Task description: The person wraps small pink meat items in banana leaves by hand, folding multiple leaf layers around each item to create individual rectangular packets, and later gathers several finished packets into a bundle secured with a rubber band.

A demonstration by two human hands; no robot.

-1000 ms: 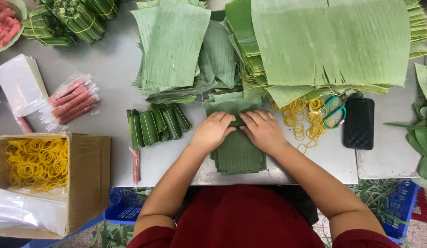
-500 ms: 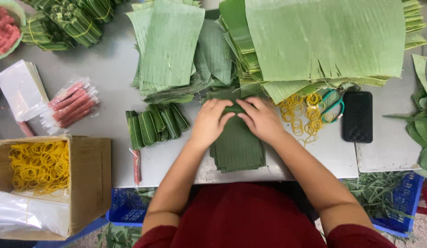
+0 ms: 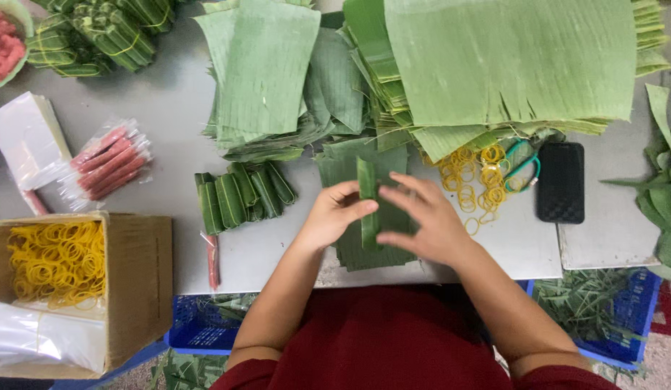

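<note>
A narrow green leaf-wrapped roll [image 3: 368, 204] stands upright between my two hands, just above a small stack of dark leaf pieces [image 3: 350, 165] at the table's near edge. My left hand [image 3: 334, 214] pinches the roll from the left with thumb and fingers. My right hand [image 3: 428, 221] cups it from the right, fingers spread. Several finished leaf rolls [image 3: 241, 193] lie side by side to the left of my hands. A single red sausage stick [image 3: 212, 261] lies near the table edge below them.
Big stacks of banana leaves [image 3: 494, 65] and smaller leaf sheets [image 3: 267, 72] fill the back. Yellow rubber bands [image 3: 469, 180], scissors [image 3: 521, 160] and a black phone [image 3: 560, 182] lie right. A cardboard box of rubber bands [image 3: 57, 256], wrapped red sausages [image 3: 108, 162] and bundled rolls [image 3: 97, 32] sit left.
My hands were pressing flat on the leaf stack; now they have lifted with a rolled leaf packet held upright between them.
</note>
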